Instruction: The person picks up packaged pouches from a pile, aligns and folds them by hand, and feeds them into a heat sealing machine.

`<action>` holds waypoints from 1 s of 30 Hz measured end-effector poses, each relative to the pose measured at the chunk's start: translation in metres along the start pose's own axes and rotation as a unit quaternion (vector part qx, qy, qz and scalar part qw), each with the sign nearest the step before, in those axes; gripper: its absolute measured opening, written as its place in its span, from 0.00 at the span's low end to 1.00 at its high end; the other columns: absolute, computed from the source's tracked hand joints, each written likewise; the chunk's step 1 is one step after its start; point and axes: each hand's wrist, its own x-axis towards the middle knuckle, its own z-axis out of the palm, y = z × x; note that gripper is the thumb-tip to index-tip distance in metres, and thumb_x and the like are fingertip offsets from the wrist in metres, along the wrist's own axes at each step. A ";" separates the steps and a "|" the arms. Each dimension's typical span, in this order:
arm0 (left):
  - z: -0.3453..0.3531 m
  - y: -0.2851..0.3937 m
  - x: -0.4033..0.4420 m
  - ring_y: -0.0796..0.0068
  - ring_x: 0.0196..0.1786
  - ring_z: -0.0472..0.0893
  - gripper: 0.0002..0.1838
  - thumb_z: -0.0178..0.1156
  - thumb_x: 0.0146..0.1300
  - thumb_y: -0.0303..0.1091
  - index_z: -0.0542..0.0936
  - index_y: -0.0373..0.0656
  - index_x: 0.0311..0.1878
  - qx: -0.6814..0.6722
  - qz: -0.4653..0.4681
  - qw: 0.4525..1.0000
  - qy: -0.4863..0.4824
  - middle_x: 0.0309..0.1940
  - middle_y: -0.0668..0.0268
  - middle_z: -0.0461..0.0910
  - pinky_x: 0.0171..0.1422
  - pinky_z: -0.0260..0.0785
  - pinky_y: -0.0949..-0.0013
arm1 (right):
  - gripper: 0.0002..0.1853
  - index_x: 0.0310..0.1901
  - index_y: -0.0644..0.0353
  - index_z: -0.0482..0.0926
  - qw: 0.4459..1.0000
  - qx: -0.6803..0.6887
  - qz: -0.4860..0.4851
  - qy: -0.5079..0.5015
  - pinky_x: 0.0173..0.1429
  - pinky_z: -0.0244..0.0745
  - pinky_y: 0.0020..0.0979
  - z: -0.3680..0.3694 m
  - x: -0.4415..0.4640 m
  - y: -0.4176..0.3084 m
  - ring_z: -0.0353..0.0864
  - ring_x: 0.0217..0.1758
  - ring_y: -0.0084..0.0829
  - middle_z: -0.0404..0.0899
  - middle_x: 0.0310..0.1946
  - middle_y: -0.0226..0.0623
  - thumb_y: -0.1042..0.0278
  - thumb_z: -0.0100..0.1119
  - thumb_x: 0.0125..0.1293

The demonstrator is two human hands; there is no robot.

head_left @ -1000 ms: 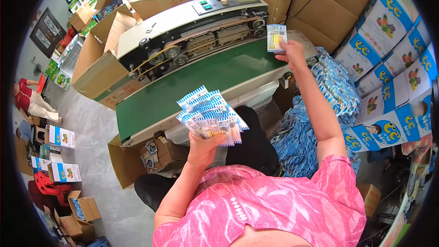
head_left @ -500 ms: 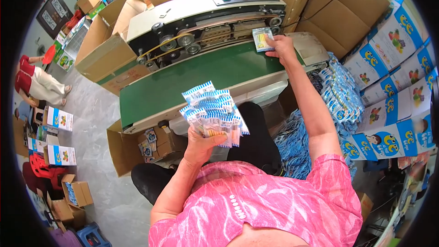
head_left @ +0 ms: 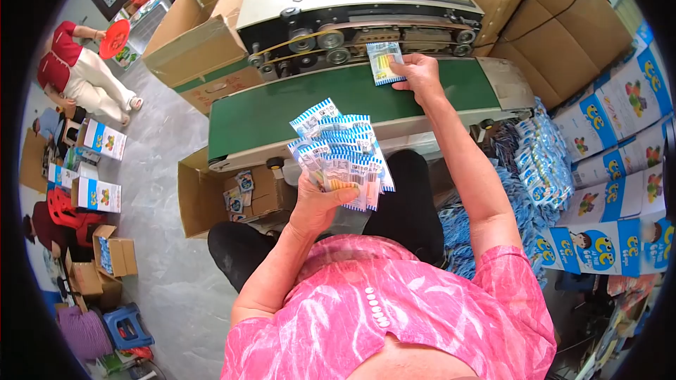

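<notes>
A fanned stack of blue-and-white packets (head_left: 341,144) is gripped in my left hand (head_left: 317,204), in front of the green conveyor belt (head_left: 282,112). Thumb and fingers of my right hand (head_left: 421,77) pinch the right edge of one clear packet (head_left: 384,63) with yellow contents. That packet is upright over the belt, its top edge at the rollers and belts of the sealing machine (head_left: 352,3). Green buttons and knobs show on the machine's top.
Piled strips of blue packets (head_left: 539,162) lie right of the belt, beside printed cartons (head_left: 620,162). An open cardboard box (head_left: 193,197) is under the belt's left end. Other boxes stand behind. At the far left, a person (head_left: 84,70) holds a red round object (head_left: 115,39).
My right hand has carried its packet leftward along the machine, from the belt's right end to nearer its middle. My left hand still holds the stack. The view has shifted.
</notes>
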 end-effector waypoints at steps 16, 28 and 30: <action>-0.059 0.042 -0.058 0.68 0.47 0.83 0.29 0.70 0.43 0.13 0.76 0.41 0.52 -0.033 0.077 0.991 0.105 0.44 0.64 0.82 0.52 0.77 0.64 | 0.12 0.43 0.67 0.79 0.982 0.076 0.031 -0.168 0.30 0.78 0.20 0.110 -0.089 -0.027 0.82 0.31 0.20 0.83 0.34 0.35 0.70 0.66 0.61; -0.063 0.056 -0.056 0.73 0.48 0.80 0.31 0.70 0.49 0.28 0.72 0.39 0.59 0.035 0.114 0.985 0.126 0.48 0.64 0.80 0.53 0.75 0.66 | 0.09 0.34 0.66 0.81 0.944 -0.058 -0.096 -0.310 0.36 0.74 0.26 0.131 -0.160 -0.001 0.77 0.31 0.20 0.80 0.27 0.30 0.76 0.65 0.50; -0.069 0.059 -0.053 0.72 0.46 0.81 0.32 0.68 0.50 0.29 0.70 0.38 0.60 0.065 0.114 0.983 0.126 0.47 0.62 0.80 0.50 0.77 0.65 | 0.13 0.39 0.65 0.81 0.939 0.047 -0.010 -0.341 0.38 0.75 0.25 0.138 -0.162 -0.009 0.78 0.33 0.20 0.81 0.29 0.33 0.78 0.65 0.49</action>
